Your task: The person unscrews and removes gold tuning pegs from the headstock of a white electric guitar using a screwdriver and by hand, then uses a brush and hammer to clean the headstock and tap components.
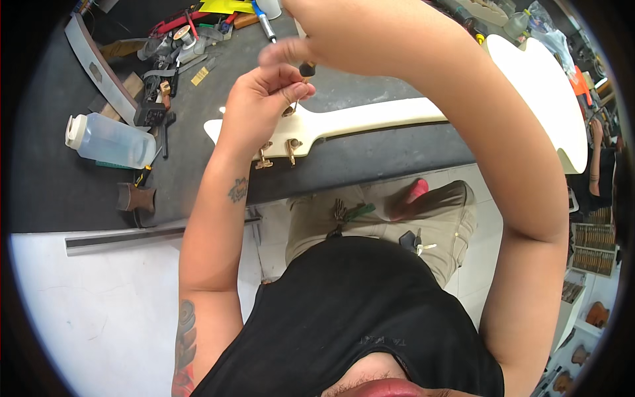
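Note:
A cream guitar (370,112) lies on the dark bench, its headstock with gold tuners (292,149) toward the left and its body toward the right. My left hand (264,106) is over the headstock, thumb and fingers pinched on the thin shaft of a black-handled screwdriver (307,69), which stands upright at a tuner. My right hand (331,36) is just above and around the screwdriver's handle, its fingers smeared by motion, so their grip is unclear.
A water bottle (112,140), brown block (135,197) and curved grey rail (99,69) lie left. Tools, a solder spool (186,38) and blue pen (263,21) crowd the back. Another person's arm (596,159) shows far right, near shelves (592,245).

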